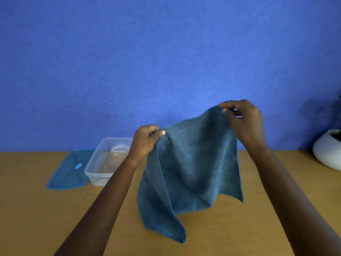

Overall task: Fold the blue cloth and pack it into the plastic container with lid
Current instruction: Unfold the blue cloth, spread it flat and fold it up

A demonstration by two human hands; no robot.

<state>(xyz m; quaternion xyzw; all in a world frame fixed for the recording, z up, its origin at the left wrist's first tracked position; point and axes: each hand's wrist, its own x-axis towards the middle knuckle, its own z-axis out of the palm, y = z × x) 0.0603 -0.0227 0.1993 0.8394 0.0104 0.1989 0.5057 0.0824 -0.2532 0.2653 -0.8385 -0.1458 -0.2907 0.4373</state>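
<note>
Pinching cloth [193,163]: left hand [145,140], right hand [243,121]

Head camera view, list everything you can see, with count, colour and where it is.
blue cloth: one, dull blue, held up over the middle of the table, hanging unfolded
plastic container: one, clear, on the table to the left, open
lid: one, blue, flat on the table, left of the container
white pot: one, white, right edge of the table
table: one, tan wood
wall: one, blue, behind the table
left hand: one, pinches the cloth's upper left corner
right hand: one, pinches the upper right corner, higher
</note>
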